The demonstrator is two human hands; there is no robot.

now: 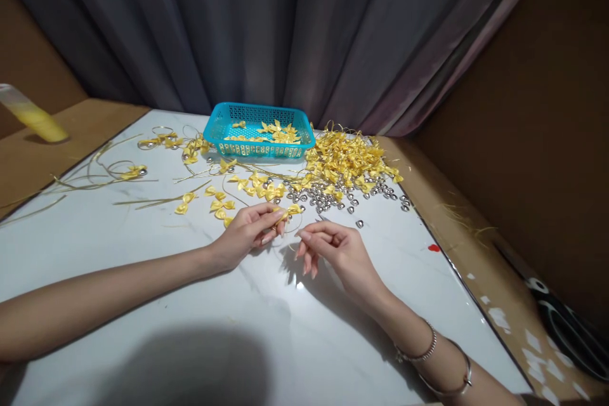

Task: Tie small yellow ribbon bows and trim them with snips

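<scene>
My left hand (254,228) pinches a yellow ribbon bow (294,209) between thumb and fingers, just above the white tabletop. A thin gold cord (299,226) curves from beside the bow toward my right hand (333,244). The right thumb and forefinger are closed at the cord's end, with the other fingers curled below. Loose yellow bows (219,206) lie just beyond my left hand. Silver heart-shaped beads (323,200) are scattered past my right hand, one bead (360,224) apart from the others.
At the back stands a turquoise basket (259,151) with some bows inside. A large heap of yellow bows (347,155) is right of it. Gold cords (109,181) spread at left. Black-handled scissors (566,330) lie at right near paper scraps. A yellow-filled bottle (35,117) stands far left.
</scene>
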